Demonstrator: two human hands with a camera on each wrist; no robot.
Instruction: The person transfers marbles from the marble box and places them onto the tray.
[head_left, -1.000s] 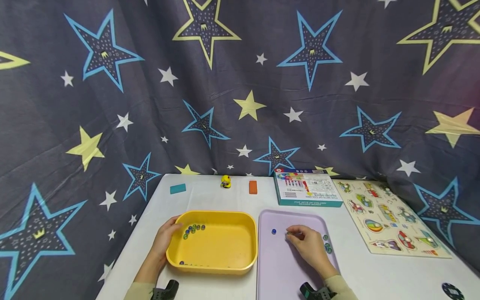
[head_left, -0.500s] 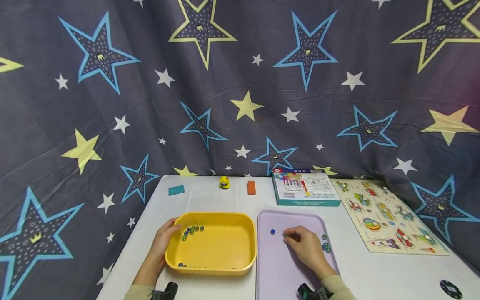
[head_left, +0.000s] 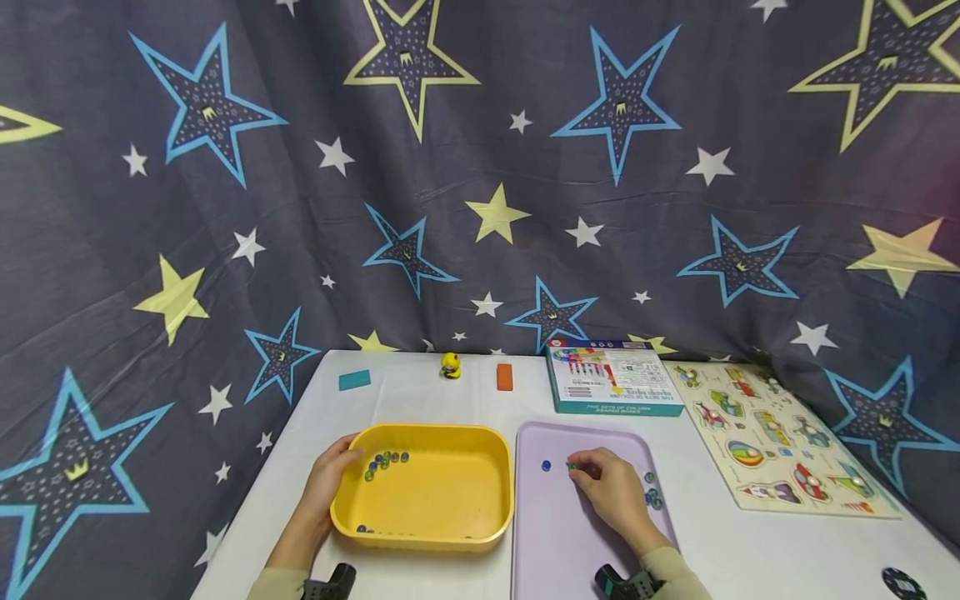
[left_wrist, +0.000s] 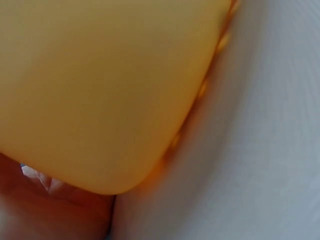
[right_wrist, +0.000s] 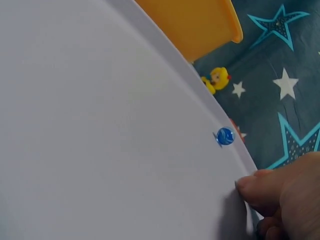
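My left hand [head_left: 324, 479] grips the left rim of a yellow plastic bin [head_left: 435, 492], thumb over the edge. Inside the bin, several glass marbles [head_left: 386, 457] cluster at the upper left, with more partly hidden along the near wall. Over a lilac tray [head_left: 551, 542], my right hand [head_left: 617, 496] pinches a small greenish marble [head_left: 572, 467] between thumb and fingers; the right wrist view hides it. A blue marble [head_left: 546, 466] lies on the tray just left of those fingertips. Several other marbles [head_left: 654, 498] sit at the tray's right edge.
Behind the bin are a teal block [head_left: 355, 380], a yellow toy figure [head_left: 450, 365] and an orange block [head_left: 505, 377]. A boxed set [head_left: 615, 379] stands behind the tray, with a wooden picture puzzle [head_left: 780, 442] to its right. A black round disc [head_left: 903, 583] lies front right.
My right hand has shifted slightly left toward the blue marble, and the greenish marble shows at its fingertips. My left hand stays on the bin.
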